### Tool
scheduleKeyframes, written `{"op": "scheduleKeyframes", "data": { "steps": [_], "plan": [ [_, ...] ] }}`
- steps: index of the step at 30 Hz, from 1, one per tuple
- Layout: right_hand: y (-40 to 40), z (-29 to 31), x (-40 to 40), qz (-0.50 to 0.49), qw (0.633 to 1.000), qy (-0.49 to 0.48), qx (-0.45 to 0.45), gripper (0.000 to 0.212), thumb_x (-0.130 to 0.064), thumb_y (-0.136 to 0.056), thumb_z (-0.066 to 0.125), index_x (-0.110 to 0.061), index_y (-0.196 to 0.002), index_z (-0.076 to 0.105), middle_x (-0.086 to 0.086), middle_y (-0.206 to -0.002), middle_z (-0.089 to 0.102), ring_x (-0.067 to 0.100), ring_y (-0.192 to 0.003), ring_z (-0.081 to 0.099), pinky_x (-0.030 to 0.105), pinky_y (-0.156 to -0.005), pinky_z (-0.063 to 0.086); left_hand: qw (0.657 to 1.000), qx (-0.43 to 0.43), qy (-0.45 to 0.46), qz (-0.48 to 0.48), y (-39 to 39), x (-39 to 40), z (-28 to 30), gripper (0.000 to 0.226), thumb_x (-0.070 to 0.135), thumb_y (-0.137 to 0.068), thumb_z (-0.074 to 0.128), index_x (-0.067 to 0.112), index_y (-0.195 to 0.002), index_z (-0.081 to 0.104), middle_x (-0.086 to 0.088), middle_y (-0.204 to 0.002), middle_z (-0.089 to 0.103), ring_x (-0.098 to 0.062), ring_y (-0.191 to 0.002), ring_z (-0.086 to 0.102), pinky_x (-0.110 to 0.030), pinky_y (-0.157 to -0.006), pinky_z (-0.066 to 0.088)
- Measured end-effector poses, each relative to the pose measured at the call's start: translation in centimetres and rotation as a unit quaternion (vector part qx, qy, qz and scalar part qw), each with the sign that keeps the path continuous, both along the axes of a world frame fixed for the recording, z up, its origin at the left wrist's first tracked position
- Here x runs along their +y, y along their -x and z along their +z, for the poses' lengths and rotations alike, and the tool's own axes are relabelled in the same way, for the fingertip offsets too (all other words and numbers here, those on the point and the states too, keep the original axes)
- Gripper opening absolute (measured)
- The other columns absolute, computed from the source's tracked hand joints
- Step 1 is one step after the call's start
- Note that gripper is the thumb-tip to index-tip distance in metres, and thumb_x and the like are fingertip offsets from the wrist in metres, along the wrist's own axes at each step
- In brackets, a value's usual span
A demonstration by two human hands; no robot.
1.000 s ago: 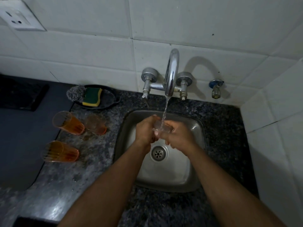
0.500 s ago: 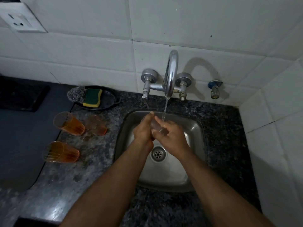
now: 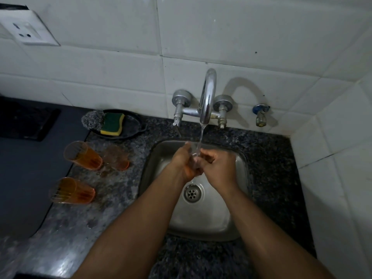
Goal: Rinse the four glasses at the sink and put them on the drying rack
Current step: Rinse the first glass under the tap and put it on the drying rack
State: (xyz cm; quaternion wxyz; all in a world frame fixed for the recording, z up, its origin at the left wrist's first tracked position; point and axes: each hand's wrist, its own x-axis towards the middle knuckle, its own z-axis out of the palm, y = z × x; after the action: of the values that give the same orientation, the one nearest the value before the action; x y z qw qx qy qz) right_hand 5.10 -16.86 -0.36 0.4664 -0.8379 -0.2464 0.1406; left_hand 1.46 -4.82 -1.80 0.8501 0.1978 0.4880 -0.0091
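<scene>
Water runs from the chrome tap [image 3: 207, 101] into the steel sink [image 3: 237, 218]. Under the stream I hold a small clear glass [image 3: 193, 156] between both hands; it is mostly hidden by my fingers. My left hand [image 3: 182, 162] wraps it from the left, my right hand [image 3: 218, 168] closes against it from the right. Three orange-tinted glasses stand on the granite counter left of the sink: a tall one [image 3: 82, 156], a short one [image 3: 116, 158] beside it, and another tall one [image 3: 70, 191] nearer me.
A black dish [image 3: 132, 129] behind the glasses holds a green-yellow sponge [image 3: 112, 123] and a steel scrubber [image 3: 93, 120]. A dark mat [image 3: 24, 178] covers the counter at far left. A small blue-handled valve [image 3: 260, 115] sticks out of the tiled wall; tiles close in on the right.
My hands have turned the glass under the stream, shifting slightly back toward the tap. The three glasses on the counter have not moved.
</scene>
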Motion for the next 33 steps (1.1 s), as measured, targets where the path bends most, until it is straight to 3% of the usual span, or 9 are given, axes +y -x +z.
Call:
{"op": "scheduleKeyframes", "data": {
  "steps": [4, 7, 10, 14, 17, 21, 24, 27, 33],
  "plan": [
    [-0.8, 0.1, -0.8, 0.013, 1.0, 0.01, 0.023, 0.023, -0.008, -0.081, 0.088, -0.015, -0.103, 0.084, -0.005, -0.089, 0.081, 0.009, -0.079, 0.076, 0.028, -0.076, 0.063, 0.998, -0.019, -0.012, -0.056, 0.1, 0.3, -0.1, 0.05, 0.057, -0.105, 0.048, 0.014, -0.088, 0.067, -0.007, -0.075, 0.07, -0.021, -0.07, 0.065, -0.033, -0.07, 0.051],
    [-1.6, -0.3, -2.3, -0.004, 0.994, 0.003, 0.105, 0.019, -0.01, -0.08, 0.087, -0.025, -0.091, 0.082, -0.006, -0.082, 0.08, 0.013, -0.075, 0.076, 0.043, -0.074, 0.066, 0.988, -0.09, -0.051, -0.118, 2.6, 0.4, -0.4, 0.048, 0.059, -0.099, 0.057, 0.014, -0.094, 0.071, -0.007, -0.083, 0.066, -0.017, -0.063, 0.058, -0.03, -0.054, 0.042],
    [-1.6, 0.4, -2.2, -0.037, 0.977, -0.031, 0.208, 0.036, -0.015, -0.078, 0.092, -0.022, -0.108, 0.073, 0.001, -0.104, 0.078, 0.02, -0.087, 0.077, 0.045, -0.07, 0.067, 0.978, -0.162, -0.081, -0.102, 4.8, -0.4, -1.0, 0.048, 0.052, -0.093, 0.068, 0.011, -0.117, 0.075, -0.011, -0.095, 0.066, -0.019, -0.071, 0.057, -0.03, -0.06, 0.04],
    [-0.6, 1.0, -0.7, 0.028, 0.959, -0.021, 0.281, 0.069, -0.022, -0.072, 0.097, -0.027, -0.13, 0.061, -0.006, -0.116, 0.074, 0.016, -0.103, 0.074, 0.042, -0.082, 0.066, 0.979, -0.163, -0.119, -0.038, 5.3, -0.9, -1.8, 0.071, 0.064, -0.098, 0.05, 0.002, -0.122, 0.073, -0.018, -0.103, 0.07, -0.024, -0.071, 0.059, -0.032, -0.058, 0.04],
    [0.5, 1.2, 0.5, 0.042, 0.968, -0.021, 0.246, 0.065, -0.014, -0.067, 0.098, -0.035, -0.117, 0.063, -0.007, -0.105, 0.078, 0.009, -0.096, 0.076, 0.035, -0.087, 0.063, 0.972, -0.131, -0.189, -0.055, 4.9, -0.4, -1.4, 0.082, 0.067, -0.101, 0.041, -0.007, -0.125, 0.066, -0.023, -0.11, 0.069, -0.022, -0.065, 0.055, -0.028, -0.051, 0.032],
    [1.0, 1.8, 1.3, 0.001, 0.981, -0.036, 0.192, 0.059, -0.018, -0.063, 0.1, -0.036, -0.104, 0.062, -0.011, -0.101, 0.075, 0.003, -0.092, 0.071, 0.024, -0.08, 0.057, 0.946, -0.083, -0.304, -0.078, 3.7, 0.7, 0.0, 0.061, 0.049, -0.105, 0.047, -0.006, -0.114, 0.071, -0.019, -0.102, 0.075, -0.025, -0.083, 0.07, -0.033, -0.07, 0.056],
    [0.9, 2.0, 1.0, 0.03, 0.988, -0.014, 0.148, 0.065, -0.017, -0.061, 0.1, -0.031, -0.113, 0.062, -0.011, -0.103, 0.071, 0.005, -0.093, 0.068, 0.023, -0.077, 0.055, 0.883, 0.004, -0.457, -0.109, 2.5, 2.0, 0.4, 0.041, 0.043, -0.098, 0.065, 0.004, -0.11, 0.067, -0.012, -0.105, 0.075, -0.024, -0.093, 0.07, -0.041, -0.084, 0.057],
    [1.1, 2.5, 1.1, 0.036, 0.994, -0.005, 0.106, 0.07, -0.014, -0.06, 0.1, -0.03, -0.114, 0.058, -0.015, -0.106, 0.07, 0.0, -0.096, 0.068, 0.023, -0.079, 0.057, 0.774, 0.156, -0.606, -0.099, 1.5, 4.4, 1.1, 0.047, 0.044, -0.089, 0.078, 0.007, -0.113, 0.064, -0.005, -0.101, 0.071, -0.022, -0.093, 0.066, -0.037, -0.085, 0.055],
    [1.0, 3.5, 0.6, 0.094, 0.988, 0.083, 0.086, 0.075, -0.015, -0.054, 0.102, -0.027, -0.111, 0.053, -0.011, -0.103, 0.068, 0.004, -0.093, 0.066, 0.026, -0.073, 0.057, 0.555, 0.215, -0.748, -0.295, -0.2, 6.6, 2.9, 0.026, 0.026, -0.099, 0.062, 0.006, -0.114, 0.064, -0.016, -0.106, 0.072, -0.037, -0.098, 0.07, -0.038, -0.077, 0.051]
  ]
}}
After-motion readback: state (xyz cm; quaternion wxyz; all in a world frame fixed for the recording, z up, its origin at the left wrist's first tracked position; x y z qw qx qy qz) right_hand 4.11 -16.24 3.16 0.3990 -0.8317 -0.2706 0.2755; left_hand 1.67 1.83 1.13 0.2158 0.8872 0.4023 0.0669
